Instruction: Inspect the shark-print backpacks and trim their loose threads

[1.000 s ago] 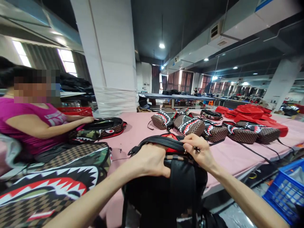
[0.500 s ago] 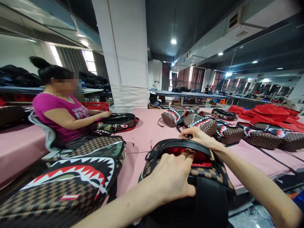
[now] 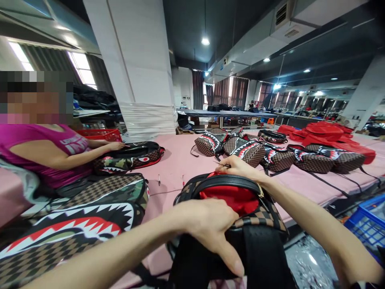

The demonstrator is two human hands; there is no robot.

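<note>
A brown checkered backpack (image 3: pixel 264 214) with a black handle and red lining stands open against the pink table's near edge. My left hand (image 3: pixel 210 228) grips its top rear, fingers curled over the fabric and thumb pointing down the black back panel. My right hand (image 3: pixel 240 166) is at the far rim of the opening, fingers pinched on a thin dark tool (image 3: pixel 221 163) whose tip sticks out to the left.
A co-worker in a pink shirt (image 3: pixel 45 152) sits at left, hands on a camouflage shark bag (image 3: pixel 132 156). A shark-mouth backpack (image 3: pixel 75 224) lies at lower left. Several shark bags (image 3: pixel 246 148) and red bags (image 3: pixel 327 134) lie on the pink table (image 3: pixel 180 160). A blue crate (image 3: pixel 367 224) stands at right.
The view swung left, then back to the right. My right hand stayed pinched at the bag's far rim. My left hand slid down from the opening to the bag's top rear.
</note>
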